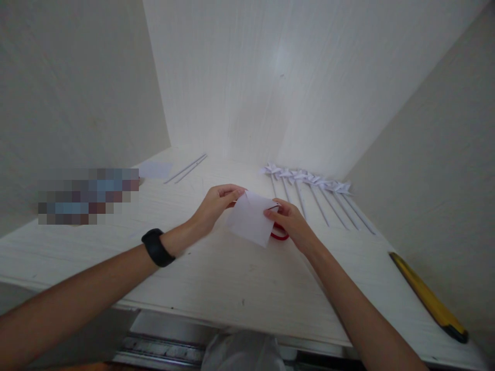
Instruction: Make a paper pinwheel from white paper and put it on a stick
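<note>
My left hand (222,203) pinches the upper left corner of a white square of paper (253,216) between thumb and fingers. On the opposite side, my right hand (288,219) grips the paper's right corner, thumb on top. The sheet is held above the table, slightly tilted, with a crease near its top left. A red loop (280,236), which looks like a scissors handle, shows just under my right hand. The rest of it is hidden by the hand and the paper, and I cannot tell whether the hand touches it.
Several white paper pinwheels (309,178) on sticks lie in a row at the back right. Two thin sticks (187,167) and a pale sheet (155,169) lie back left, beside a blurred-out patch. A yellow cutter (429,296) rests at the right edge. Walls enclose the white table (216,288).
</note>
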`<state>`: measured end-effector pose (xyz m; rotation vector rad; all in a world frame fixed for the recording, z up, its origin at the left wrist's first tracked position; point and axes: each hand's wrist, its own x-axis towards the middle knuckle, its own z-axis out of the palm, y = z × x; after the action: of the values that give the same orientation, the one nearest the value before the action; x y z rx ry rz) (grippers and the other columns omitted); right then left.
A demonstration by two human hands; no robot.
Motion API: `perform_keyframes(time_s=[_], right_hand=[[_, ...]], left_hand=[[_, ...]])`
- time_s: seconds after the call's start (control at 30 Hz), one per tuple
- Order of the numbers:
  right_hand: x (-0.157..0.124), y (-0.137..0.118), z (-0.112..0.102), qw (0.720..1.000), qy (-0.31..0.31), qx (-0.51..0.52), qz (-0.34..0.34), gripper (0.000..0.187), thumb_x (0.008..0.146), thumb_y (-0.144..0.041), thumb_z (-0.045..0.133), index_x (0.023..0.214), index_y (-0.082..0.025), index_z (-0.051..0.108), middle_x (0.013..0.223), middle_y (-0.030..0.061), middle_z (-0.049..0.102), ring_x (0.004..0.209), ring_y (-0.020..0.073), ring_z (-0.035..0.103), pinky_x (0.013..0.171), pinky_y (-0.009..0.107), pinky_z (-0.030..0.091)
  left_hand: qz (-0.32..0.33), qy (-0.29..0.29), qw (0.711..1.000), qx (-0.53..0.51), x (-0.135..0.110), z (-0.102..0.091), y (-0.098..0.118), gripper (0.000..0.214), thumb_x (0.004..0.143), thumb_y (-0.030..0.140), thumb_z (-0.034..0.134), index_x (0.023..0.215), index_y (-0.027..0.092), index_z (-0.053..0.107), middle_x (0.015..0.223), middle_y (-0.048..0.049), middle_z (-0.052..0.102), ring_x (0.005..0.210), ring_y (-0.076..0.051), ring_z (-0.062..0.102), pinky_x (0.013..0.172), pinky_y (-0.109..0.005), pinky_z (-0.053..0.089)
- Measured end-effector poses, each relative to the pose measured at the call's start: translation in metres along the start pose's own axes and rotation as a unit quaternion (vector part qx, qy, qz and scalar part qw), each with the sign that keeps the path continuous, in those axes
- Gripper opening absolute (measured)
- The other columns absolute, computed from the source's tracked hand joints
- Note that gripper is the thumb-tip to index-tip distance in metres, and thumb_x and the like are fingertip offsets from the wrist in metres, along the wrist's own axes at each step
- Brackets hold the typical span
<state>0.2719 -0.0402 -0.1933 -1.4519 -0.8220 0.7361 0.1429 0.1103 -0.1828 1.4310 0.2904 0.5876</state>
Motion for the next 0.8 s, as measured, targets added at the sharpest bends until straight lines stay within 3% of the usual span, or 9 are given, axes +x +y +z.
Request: perform_keyframes(time_s=[0.1,0.23,0.43,0.63,0.8], right_hand=[[0.002,0.003,-0.001,0.999,0.029,-0.001,-0.027,0.02,0.066,-0.033,0.071,0.072,-0.019,0.057,0.066,-0.0036,0.057,0.058,0.0103,0.051,0.056,0.023,0.04],[0.002,0.005,0.0,0.998,0.053,-0.014,-0.04,0.02,0.067,-0.035,0.069,0.073,-0.019,0.057,0.068,-0.0016,0.059,0.06,0.012,0.053,0.057,0.025,0.04],[0.003,0.006,0.001,0.997,0.071,-0.015,-0.034,0.019,0.067,-0.035,0.065,0.073,-0.02,0.055,0.07,0.0,0.06,0.062,0.0146,0.054,0.059,0.027,0.043],[0.006,0.012,0.002,0.981,0.08,-0.155,-0.086,0.016,0.068,-0.035,0.062,0.071,-0.021,0.054,0.066,-0.0015,0.054,0.062,0.0143,0.05,0.055,0.025,0.04],[0.005,0.007,0.004,0.993,0.039,-0.085,-0.076,0.016,0.063,-0.029,0.06,0.077,-0.021,0.058,0.072,-0.0009,0.058,0.068,0.0152,0.054,0.064,0.027,0.043]], left_hand=[[-0.03,-0.038,0.998,-0.029,0.0,0.001,-0.004,0.031,0.075,0.039,0.067,0.096,0.016,0.068,0.091,-0.0053,0.067,0.081,-0.014,0.059,0.071,-0.024,0.044],[-0.073,-0.1,0.991,-0.044,0.002,0.001,-0.012,0.035,0.071,0.037,0.072,0.099,0.016,0.066,0.09,-0.0056,0.068,0.075,-0.014,0.061,0.067,-0.024,0.045],[-0.067,-0.172,0.983,-0.022,0.006,0.0,-0.017,0.047,0.063,0.03,0.078,0.104,0.014,0.065,0.102,-0.0107,0.07,0.089,-0.02,0.065,0.082,-0.033,0.048],[-0.097,-0.13,0.986,0.034,0.005,-0.002,-0.023,0.039,0.062,0.031,0.078,0.094,0.013,0.068,0.097,-0.0105,0.072,0.08,-0.019,0.066,0.075,-0.033,0.051],[-0.097,-0.097,0.989,0.055,0.004,-0.003,-0.024,0.035,0.062,0.033,0.077,0.09,0.013,0.069,0.089,-0.0098,0.072,0.069,-0.018,0.064,0.062,-0.028,0.049]])
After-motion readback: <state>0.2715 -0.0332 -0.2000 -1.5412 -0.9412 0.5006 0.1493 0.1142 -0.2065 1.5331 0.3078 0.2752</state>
